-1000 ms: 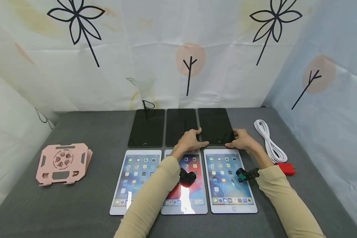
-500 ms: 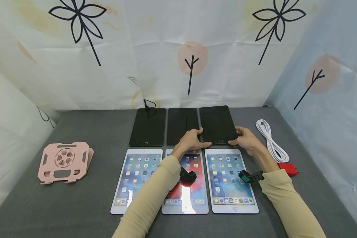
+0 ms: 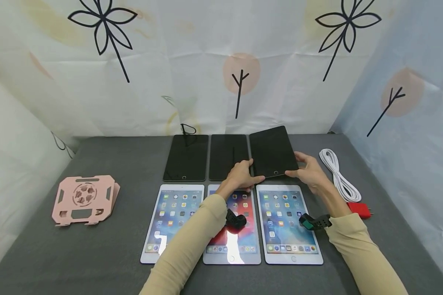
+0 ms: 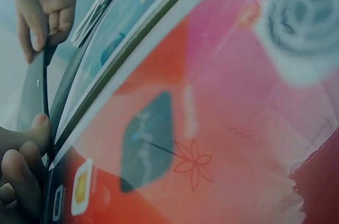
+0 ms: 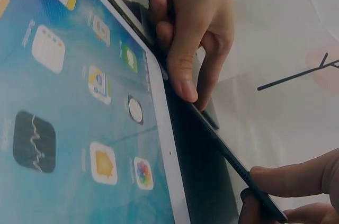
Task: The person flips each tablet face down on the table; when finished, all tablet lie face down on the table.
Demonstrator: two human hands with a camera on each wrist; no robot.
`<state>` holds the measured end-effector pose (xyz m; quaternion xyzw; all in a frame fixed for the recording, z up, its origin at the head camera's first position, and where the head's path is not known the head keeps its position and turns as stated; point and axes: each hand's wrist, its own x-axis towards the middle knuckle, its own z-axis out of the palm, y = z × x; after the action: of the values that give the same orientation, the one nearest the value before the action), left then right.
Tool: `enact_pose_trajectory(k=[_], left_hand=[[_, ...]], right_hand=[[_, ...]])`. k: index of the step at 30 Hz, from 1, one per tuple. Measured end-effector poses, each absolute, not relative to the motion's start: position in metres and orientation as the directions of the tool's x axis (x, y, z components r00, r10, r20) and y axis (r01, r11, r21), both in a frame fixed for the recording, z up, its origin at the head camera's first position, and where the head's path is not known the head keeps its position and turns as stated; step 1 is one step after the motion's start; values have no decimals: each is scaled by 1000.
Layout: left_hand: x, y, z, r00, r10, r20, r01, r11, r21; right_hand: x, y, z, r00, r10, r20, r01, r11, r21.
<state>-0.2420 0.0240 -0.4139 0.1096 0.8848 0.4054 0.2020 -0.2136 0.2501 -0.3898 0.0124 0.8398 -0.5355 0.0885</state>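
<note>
A black tablet (image 3: pixel 273 151) at the back right is tilted, its right side raised and its home button towards me. My right hand (image 3: pixel 310 172) pinches its near right corner; in the right wrist view the right thumb (image 5: pixel 291 176) lies on top with fingers below. My left hand (image 3: pixel 240 175) holds the near left corner, its thumb (image 5: pixel 184 75) on the tablet's edge. Two more black tablets, a middle one (image 3: pixel 225 153) and a left one (image 3: pixel 186 157), lie flat beside it. The left hand overlaps the middle one's near right corner.
In front lie three white tablets with lit screens: left (image 3: pixel 173 213), middle (image 3: pixel 249 233) and right (image 3: pixel 286 221). A coiled white cable (image 3: pixel 337 176) and a red plug (image 3: pixel 359 209) are at right. A pink stand (image 3: pixel 85 200) sits at left. Patterned cloth (image 3: pixel 192 82) hangs behind.
The right black tablet has gone from flat to tilted, its right side rising with my right hand. My left hand has stayed at its near left corner. The head view has shifted slightly.
</note>
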Motion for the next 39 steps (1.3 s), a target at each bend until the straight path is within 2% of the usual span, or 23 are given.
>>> enact_pose_trajectory(k=[10,16,20,33,39], left_hand=[[-240,31,-412,-885,371,-280,29,646,763],[-238,36,-412,-863,401,-307,-17,586,810],[-236,40,-411,-855,411,-315,-27,572,820],[-228,56,-412,-820,463,-336,-85,482,872],[-228,58,-415,-828,463,-316,-51,500,865]], right_hand=[[-207,248,-374,-993,-78,-91,51,407,-912],[-204,245,-364,-994,-96,-53,9,415,-910],[-202,243,-358,-993,-112,-31,-14,375,-927],[-196,240,-347,-993,-118,-16,-27,357,-934],[-195,240,-346,-993,-114,-7,-36,369,-929]])
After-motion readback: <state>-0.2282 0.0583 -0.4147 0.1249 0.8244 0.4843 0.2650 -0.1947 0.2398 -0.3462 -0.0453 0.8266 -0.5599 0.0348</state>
